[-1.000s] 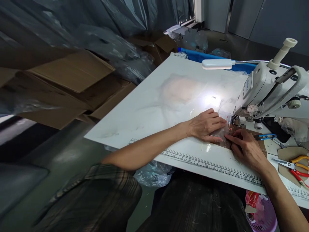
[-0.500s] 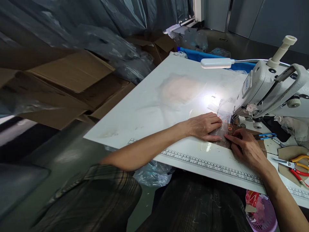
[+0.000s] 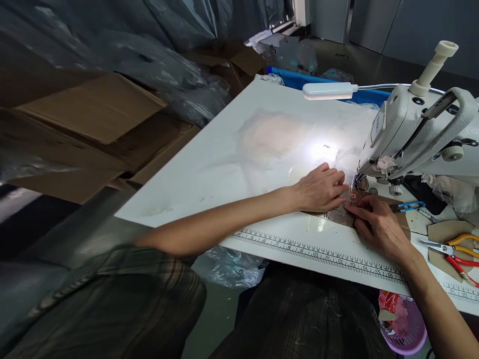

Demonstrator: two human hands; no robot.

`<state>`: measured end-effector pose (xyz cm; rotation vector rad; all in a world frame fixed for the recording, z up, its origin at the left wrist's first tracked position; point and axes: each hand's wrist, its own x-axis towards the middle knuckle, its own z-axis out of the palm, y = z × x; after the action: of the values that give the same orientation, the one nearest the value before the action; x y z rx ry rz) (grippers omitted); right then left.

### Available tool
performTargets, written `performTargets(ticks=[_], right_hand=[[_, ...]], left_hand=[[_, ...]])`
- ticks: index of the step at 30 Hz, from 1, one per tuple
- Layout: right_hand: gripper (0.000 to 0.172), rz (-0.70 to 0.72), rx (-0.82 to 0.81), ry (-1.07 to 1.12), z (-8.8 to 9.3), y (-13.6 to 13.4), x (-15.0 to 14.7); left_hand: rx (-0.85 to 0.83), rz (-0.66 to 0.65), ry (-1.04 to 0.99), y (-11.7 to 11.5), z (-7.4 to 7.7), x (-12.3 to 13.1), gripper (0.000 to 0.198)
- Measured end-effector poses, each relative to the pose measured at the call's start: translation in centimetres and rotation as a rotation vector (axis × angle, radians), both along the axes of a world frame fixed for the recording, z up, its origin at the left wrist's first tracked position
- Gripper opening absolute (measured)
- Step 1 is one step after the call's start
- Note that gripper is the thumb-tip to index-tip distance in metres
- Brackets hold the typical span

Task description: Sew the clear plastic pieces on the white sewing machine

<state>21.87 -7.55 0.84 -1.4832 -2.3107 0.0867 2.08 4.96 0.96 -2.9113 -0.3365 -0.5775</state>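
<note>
Both hands bear on the clear plastic piece (image 3: pixel 339 215) by the tabletop's (image 3: pixel 224 164) right edge, most of it short of the sewing machine (image 3: pixel 404 134): left hand (image 3: pixel 320 192) flat, grip wide; right hand (image 3: pixel 377 227) curled, pinching or pressing unclear.

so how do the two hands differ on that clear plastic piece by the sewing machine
The left hand lies flat, palm down, fingers stretched out; the right hand is curled, only fingertips down. The left hand covers the left of the clear plastic piece, the right hand its near right edge. Both touch it beside the sewing machine.
</note>
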Motion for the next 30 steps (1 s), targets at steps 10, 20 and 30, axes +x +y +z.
performTargets(ticks=[10,20,30], right_hand=[[0.038,-0.104,-0.02,0.057,-0.6,0.5,0.2],[0.036,-0.149,-0.007,0.034,-0.6,0.6,0.1],[0.035,-0.144,0.015,0.034,-0.6,0.7,0.1]], left_hand=[[-0.001,-0.03,0.129,1.7,0.1,1.3,0.038],[-0.198,-0.02,0.077,2.5,-0.5,0.9,0.043],[-0.141,-0.042,0.075,2.6,-0.7,1.2,0.045]])
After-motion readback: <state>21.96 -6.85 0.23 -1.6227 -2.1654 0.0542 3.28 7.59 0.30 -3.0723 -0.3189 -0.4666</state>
